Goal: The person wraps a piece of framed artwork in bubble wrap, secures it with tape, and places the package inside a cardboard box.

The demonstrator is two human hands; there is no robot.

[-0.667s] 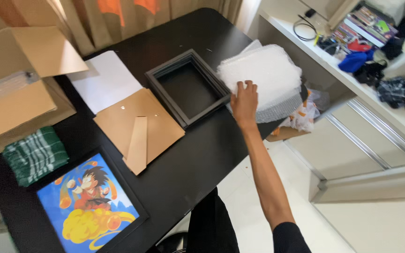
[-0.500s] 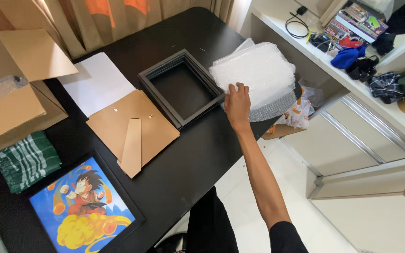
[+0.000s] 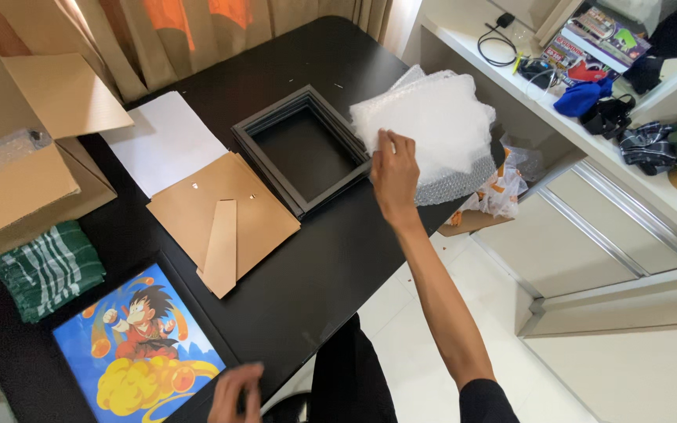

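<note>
**Right hand settles on the bubble wrap**

Since the earlier frames, the right hand [image 3: 395, 174] has moved a little onto the bubble wrap [image 3: 432, 125], and the left hand [image 3: 237, 392] has come into view at the near edge of the worktop [image 3: 331, 258]. Right fingers are half curled, pinching the near edge of the wrap; it lies just right of the black frame [image 3: 303, 149]. To lift it well, I would grip all layers together and raise slowly. Left hand is loosely curled beside the colourful cartoon print [image 3: 139, 345]; whether it holds something I cannot tell
</note>
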